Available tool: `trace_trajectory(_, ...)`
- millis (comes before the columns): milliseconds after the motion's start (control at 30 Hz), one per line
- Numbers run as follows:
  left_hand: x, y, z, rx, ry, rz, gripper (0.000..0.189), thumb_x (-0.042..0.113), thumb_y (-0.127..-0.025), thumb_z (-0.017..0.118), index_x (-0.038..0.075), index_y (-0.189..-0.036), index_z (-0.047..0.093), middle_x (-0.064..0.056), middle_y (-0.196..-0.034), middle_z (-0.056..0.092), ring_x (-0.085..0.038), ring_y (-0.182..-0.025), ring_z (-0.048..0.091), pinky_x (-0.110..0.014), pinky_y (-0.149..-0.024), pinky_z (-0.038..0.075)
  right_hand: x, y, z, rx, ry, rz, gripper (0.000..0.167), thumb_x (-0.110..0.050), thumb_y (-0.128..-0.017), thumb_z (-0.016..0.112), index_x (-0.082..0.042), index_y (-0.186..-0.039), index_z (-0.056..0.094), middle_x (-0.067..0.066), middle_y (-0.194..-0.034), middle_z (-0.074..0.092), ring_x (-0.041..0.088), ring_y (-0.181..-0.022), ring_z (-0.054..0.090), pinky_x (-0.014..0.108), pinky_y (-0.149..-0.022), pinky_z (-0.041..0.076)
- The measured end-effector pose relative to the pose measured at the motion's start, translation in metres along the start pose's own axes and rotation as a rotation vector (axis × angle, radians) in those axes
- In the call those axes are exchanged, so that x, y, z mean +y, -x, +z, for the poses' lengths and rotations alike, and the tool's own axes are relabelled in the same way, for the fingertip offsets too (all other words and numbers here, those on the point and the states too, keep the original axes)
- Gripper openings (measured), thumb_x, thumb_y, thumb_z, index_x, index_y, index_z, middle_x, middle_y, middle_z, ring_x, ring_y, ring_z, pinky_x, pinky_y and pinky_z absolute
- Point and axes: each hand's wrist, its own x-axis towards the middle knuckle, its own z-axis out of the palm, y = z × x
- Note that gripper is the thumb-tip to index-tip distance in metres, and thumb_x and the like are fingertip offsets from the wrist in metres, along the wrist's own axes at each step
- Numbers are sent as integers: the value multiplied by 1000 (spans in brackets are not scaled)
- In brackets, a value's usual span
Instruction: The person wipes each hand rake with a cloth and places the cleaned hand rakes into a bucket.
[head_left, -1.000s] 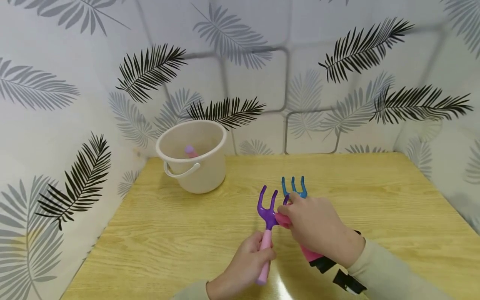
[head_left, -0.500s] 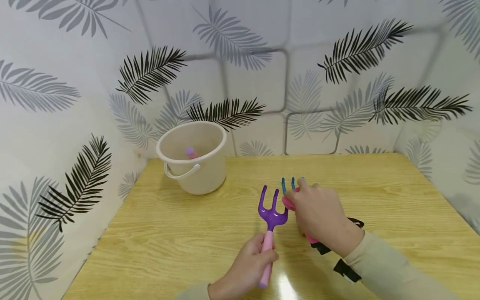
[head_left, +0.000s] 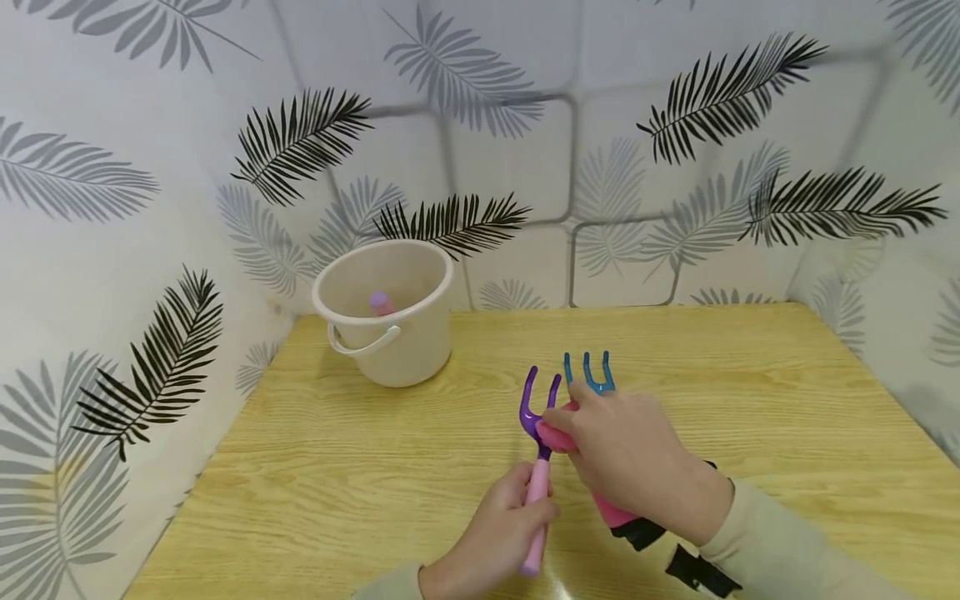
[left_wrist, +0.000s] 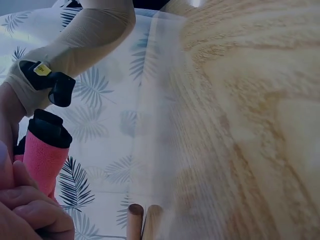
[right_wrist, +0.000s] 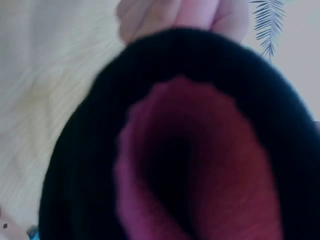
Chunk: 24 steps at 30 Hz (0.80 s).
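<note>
My left hand [head_left: 493,529] grips the pink handle of a hand fork [head_left: 536,496] with purple tines, held tines up and away from me. In my right hand [head_left: 630,454] is a soft pink glove [head_left: 557,438] with a black cuff, pinched against the fork's head so that one tine is covered. The glove [left_wrist: 46,157] hangs below the right hand in the left wrist view, and its cuff opening fills the right wrist view. Behind the right hand lies a blue three-tined fork [head_left: 602,385], its lower part hidden.
A cream bucket [head_left: 412,354] with a white handle stands at the back left, a pink and purple handle end [head_left: 380,302] showing inside. Two wooden handles [left_wrist: 134,222] appear low in the left wrist view. Leaf-patterned cloth walls [head_left: 510,183] border the wooden table [head_left: 337,467].
The right hand and glove moved up off the purple head toward the blue tines, then came back down and left onto it. The left hand keeps its hold, shifting slightly right.
</note>
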Motion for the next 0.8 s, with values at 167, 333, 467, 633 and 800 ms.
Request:
trace_trajectory(167, 1, 0, 0, -10, -38, 14, 19, 13, -90, 59, 3, -105, 55, 0, -72, 51, -10, -55, 50, -21, -48, 43, -2, -6, 4, -13, 22, 30, 27, -15, -74, 79, -26, -99, 77, 5, -90, 65, 11, -44, 36, 24, -34, 29)
trace_trajectory(333, -1, 2, 3, -22, -63, 49, 12, 9, -88, 58, 4, -99, 55, 2, -69, 49, -7, -51, 48, -19, -46, 42, 6, -12, 17, 16, 72, 98, 20, -12, -73, 78, -20, -91, 74, 7, -85, 62, 16, -45, 45, 30, -33, 35)
trace_trajectory(467, -5, 2, 3, -11, -66, 42, 14, 10, -86, 60, 4, -99, 56, 2, -70, 49, -7, -52, 49, -19, -47, 41, 10, -15, 25, 35, 77, 121, 17, -13, -73, 78, -19, -87, 71, 6, -79, 57, 16, -46, 43, 30, -33, 34)
trace_trajectory(633, -9, 1, 3, -3, -36, 12, 16, 9, -88, 59, 1, -101, 55, 1, -71, 49, -9, -53, 48, -20, -46, 41, 10, -18, 29, 106, 141, 121, 12, -8, -77, 74, -13, -85, 67, 6, -72, 49, 16, -44, 37, 26, -33, 30)
trace_trajectory(800, -9, -1, 3, -6, -64, 2, 19, 12, -88, 58, 3, -105, 56, 0, -72, 51, -10, -53, 50, -21, -46, 42, 7, -19, 27, 86, 155, 92, 13, -10, -75, 75, -15, -83, 67, 5, -74, 52, 15, -44, 38, 27, -33, 32)
